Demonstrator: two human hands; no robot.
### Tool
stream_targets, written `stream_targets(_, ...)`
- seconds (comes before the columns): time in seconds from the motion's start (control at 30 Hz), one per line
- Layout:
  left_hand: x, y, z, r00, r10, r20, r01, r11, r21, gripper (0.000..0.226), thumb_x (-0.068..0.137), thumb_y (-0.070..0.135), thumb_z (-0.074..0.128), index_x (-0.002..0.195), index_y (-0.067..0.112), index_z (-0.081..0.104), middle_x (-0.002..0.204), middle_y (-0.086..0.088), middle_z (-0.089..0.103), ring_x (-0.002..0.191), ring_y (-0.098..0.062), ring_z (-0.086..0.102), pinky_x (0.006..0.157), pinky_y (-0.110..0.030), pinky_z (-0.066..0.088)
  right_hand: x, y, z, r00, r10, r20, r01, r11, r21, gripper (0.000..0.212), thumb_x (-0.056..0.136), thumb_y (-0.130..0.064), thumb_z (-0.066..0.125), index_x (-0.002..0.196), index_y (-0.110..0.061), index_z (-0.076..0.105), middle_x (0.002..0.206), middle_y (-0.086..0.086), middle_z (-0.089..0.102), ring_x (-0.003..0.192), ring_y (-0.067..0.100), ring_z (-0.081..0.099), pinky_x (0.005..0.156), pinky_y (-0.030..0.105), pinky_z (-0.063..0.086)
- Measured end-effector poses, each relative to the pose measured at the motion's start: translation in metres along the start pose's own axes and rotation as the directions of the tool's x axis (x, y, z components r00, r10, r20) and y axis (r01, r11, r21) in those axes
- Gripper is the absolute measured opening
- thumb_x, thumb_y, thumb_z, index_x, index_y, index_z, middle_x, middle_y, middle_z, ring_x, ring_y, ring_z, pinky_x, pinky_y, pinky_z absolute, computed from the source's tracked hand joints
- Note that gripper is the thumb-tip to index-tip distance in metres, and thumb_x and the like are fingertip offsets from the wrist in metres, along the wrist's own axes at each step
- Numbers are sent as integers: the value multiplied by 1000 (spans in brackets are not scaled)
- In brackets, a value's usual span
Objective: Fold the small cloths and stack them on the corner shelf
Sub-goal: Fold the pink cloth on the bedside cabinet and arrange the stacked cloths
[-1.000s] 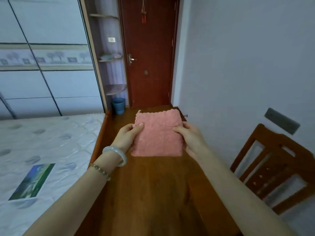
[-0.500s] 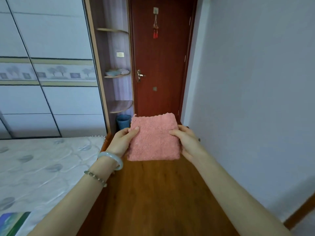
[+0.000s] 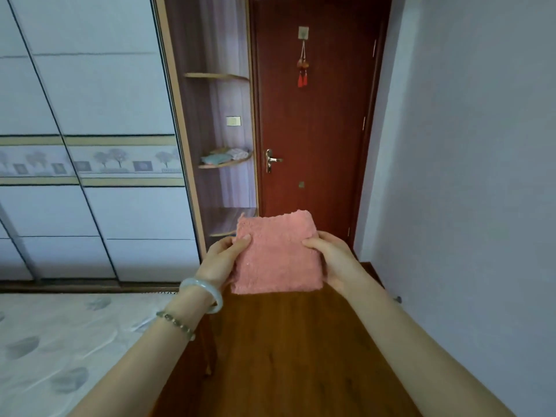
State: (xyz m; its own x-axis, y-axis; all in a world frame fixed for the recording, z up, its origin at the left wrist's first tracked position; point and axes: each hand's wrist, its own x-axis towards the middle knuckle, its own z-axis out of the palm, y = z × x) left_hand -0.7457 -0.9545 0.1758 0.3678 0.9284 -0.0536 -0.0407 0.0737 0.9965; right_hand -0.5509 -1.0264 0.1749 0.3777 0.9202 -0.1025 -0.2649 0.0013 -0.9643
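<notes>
A folded pink cloth (image 3: 276, 254) is held up above the far end of the wooden table (image 3: 288, 350). My left hand (image 3: 221, 260) pinches its left edge, thumb on top. My right hand (image 3: 334, 260) grips its right edge the same way. Straight ahead stands the corner shelf unit (image 3: 224, 164) beside the wardrobe. Its middle shelf carries a few folded cloths (image 3: 225, 156), pale green and light-coloured. The upper shelf (image 3: 216, 76) and the lower shelf (image 3: 231, 221) look bare, the lower one partly hidden by the pink cloth.
A dark red door (image 3: 310, 121) with a handle (image 3: 270, 160) and a red hanging ornament (image 3: 302, 67) stands behind the shelf. White sliding wardrobe doors (image 3: 90, 145) fill the left. A bed mattress (image 3: 60, 350) lies at lower left; a plain wall (image 3: 466, 176) runs along the right.
The view has tilted up and come closer to the door and shelf. Both hands have carried the pink cloth off the table, up and forward; the chair and blue bin have left the view.
</notes>
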Motion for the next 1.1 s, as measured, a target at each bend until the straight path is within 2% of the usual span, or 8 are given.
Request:
stream_targets(0.1, 73, 11, 9, 1000, 25, -18, -25, 1000, -9, 30, 84, 40, 64, 96, 13, 60, 106, -14, 63, 100, -29, 62, 85, -44, 51, 72, -22, -4, 999, -24, 41, 23, 1000, 7, 34, 88, -7, 61, 121, -10, 60, 111, 7, 66, 101, 20, 63, 76, 33, 54)
stream_targets(0.17, 114, 18, 14, 999, 30, -37, -30, 1000, -5, 27, 85, 40, 63, 91, 14, 59, 102, -12, 62, 99, -29, 61, 87, -46, 50, 116, -31, -5, 998, -17, 53, 17, 1000, 4, 36, 87, -8, 62, 123, -11, 59, 113, 7, 66, 103, 20, 63, 80, 35, 54)
stream_targets(0.3, 187, 22, 16, 997, 40, -65, -40, 999, -3, 27, 88, 37, 61, 92, 11, 59, 95, -8, 62, 92, -25, 61, 73, -35, 49, 198, -37, -3, 997, 5, 76, -6, 1000, 4, 37, 88, -9, 62, 124, -11, 58, 114, 7, 66, 105, 21, 63, 84, 37, 54)
stream_targets(0.47, 296, 25, 10, 993, 78, -83, -78, 997, 3, 29, 90, 34, 59, 96, 7, 56, 96, -11, 61, 87, -24, 62, 78, -39, 51, 308, -45, 8, 993, -10, 120, 10, 1000, 4, 30, 90, -7, 60, 119, -13, 60, 111, 5, 66, 100, 17, 64, 74, 30, 54)
stream_targets(0.6, 399, 32, -3, 989, 112, -97, -110, 994, 25, 31, 90, 34, 59, 98, 5, 56, 95, -14, 61, 89, -29, 62, 88, -48, 50, 412, -51, 24, 990, -18, 143, 19, 1000, -3, 29, 89, -6, 60, 118, -11, 60, 113, 7, 66, 101, 19, 64, 76, 31, 55)
stream_targets(0.8, 544, 55, -24, 988, 121, -101, -118, 992, 33, 33, 88, 35, 62, 101, 5, 59, 102, -20, 64, 95, -34, 63, 89, -50, 50, 548, -74, 53, 988, -29, 150, 26, 999, 18, 27, 89, -5, 59, 116, -10, 61, 110, 7, 67, 98, 19, 65, 72, 31, 55)
stream_targets(0.97, 647, 52, -30, 990, 92, -108, -85, 994, 71, 26, 89, 33, 61, 91, 8, 58, 88, -14, 60, 78, -24, 59, 67, -36, 49, 651, -75, 60, 992, 9, 129, -11, 1000, 16, 25, 89, -5, 60, 114, -12, 60, 112, 8, 65, 99, 19, 64, 78, 35, 56)
stream_targets(1.1, 723, 42, -38, 987, 69, -143, -56, 994, 97, 22, 91, 31, 58, 88, 9, 59, 78, -9, 54, 68, -19, 52, 58, -29, 41, 735, -70, 65, 987, 36, 156, -37, 999, -1, 24, 89, -7, 60, 112, -16, 60, 110, 5, 65, 98, 19, 64, 69, 31, 54)
